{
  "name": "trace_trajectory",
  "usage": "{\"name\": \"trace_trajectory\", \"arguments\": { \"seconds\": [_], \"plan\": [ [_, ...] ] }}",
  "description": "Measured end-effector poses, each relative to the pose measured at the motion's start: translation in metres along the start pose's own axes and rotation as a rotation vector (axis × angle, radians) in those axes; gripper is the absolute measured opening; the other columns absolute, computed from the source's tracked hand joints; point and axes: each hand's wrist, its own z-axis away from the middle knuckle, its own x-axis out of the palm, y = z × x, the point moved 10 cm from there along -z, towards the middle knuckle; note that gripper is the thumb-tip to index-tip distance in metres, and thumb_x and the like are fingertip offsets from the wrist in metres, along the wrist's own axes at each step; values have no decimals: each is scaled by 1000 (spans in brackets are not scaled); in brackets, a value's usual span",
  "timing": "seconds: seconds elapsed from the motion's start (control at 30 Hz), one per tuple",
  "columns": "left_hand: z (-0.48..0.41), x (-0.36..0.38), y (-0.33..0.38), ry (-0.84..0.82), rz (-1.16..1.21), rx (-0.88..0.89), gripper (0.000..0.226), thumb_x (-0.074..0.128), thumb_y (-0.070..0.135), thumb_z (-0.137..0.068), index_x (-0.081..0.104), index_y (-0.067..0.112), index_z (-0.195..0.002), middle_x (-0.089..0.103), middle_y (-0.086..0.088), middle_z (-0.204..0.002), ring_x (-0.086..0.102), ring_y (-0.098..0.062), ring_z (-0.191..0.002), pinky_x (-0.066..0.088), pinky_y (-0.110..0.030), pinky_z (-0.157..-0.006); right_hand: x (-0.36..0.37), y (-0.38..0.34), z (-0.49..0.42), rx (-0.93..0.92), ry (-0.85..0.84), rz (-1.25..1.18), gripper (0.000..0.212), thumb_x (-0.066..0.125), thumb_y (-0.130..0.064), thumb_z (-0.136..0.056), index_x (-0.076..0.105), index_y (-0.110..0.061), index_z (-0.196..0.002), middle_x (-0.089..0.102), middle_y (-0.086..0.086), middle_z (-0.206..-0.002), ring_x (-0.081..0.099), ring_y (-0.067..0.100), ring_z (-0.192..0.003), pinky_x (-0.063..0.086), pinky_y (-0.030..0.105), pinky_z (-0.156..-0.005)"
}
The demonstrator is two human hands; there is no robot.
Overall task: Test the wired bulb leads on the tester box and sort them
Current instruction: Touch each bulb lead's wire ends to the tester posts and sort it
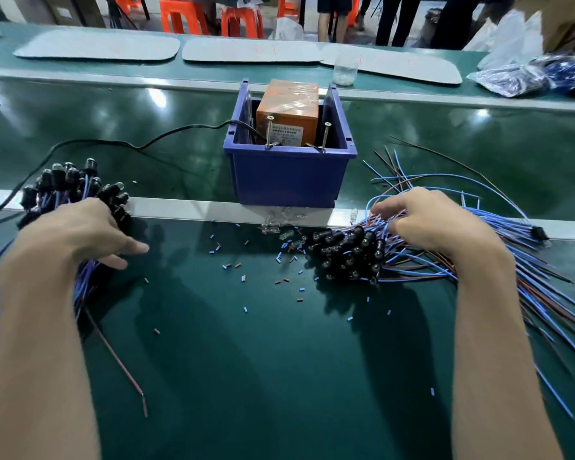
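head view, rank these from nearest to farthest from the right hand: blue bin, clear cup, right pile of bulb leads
From the right hand:
1. right pile of bulb leads, wires under its curled fingers
2. blue bin, mid-bench, to the hand's left
3. clear cup, far side, beyond the bin

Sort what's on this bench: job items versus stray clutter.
Job: orange tester box, blue bin holding it, left bundle of bulb leads, right pile of bulb leads.
Lying about: wire-insulation snippets, plastic cup, plastic bags, grey mats.
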Motion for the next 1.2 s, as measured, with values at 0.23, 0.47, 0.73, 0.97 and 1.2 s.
{"name": "trace_trajectory", "arguments": {
  "seconds": [0.23, 0.47, 0.73, 0.97, 1.2],
  "plan": [
    [-9, 14, -25, -127, 99, -27, 35, 86, -2, -63, 62, 2, -88, 71, -15, -63, 71, -27, -57, 46, -44, -99, -1, -4, 0, -36, 1, -47, 34, 53, -29, -94, 60, -27, -127, 64, -2, -123, 52, 20, -118, 37, 27, -93],
    [-1, 37, -10, -212, 130, 13, 17, 68, -18, -75, 57, -7, -80, 59, -14, -44, 62, -25, -40, 55, -37, -71, -3, -5, 0, -62, 17, -80, 33, 54, -36, -94, 60, -27, -126, 65, -4, -115, 51, 16, -103, 35, 26, -86],
    [62, -34, 92, 420, 71, 442, 11, 76, 21, -77, 68, 24, -71, 67, 12, -58, 64, -5, -68, 44, -25, -66, -31, -50, 16, -328, 221, -386, 17, 61, -22, -91, 70, -25, -105, 67, -14, -83, 63, 2, -71, 41, 4, -65],
    [143, -8, 185, 318, 733, 934, 19, 75, 17, -80, 61, 30, -76, 65, 16, -70, 59, -7, -56, 48, -16, -57, 11, -128, 33, -535, -61, -691, 27, 63, -5, -87, 62, -18, -110, 73, -2, -91, 71, 11, -79, 51, 24, -71],
    [153, -15, 181, 204, 1235, 944, 6, 64, 22, -87, 63, 21, -81, 68, 5, -79, 60, -5, -68, 49, -19, -64, -7, -120, 32, -484, -5, -1300, 13, 55, 5, -92, 62, 9, -102, 67, 12, -82, 66, 6, -64, 52, 15, -63]
  ]
}}
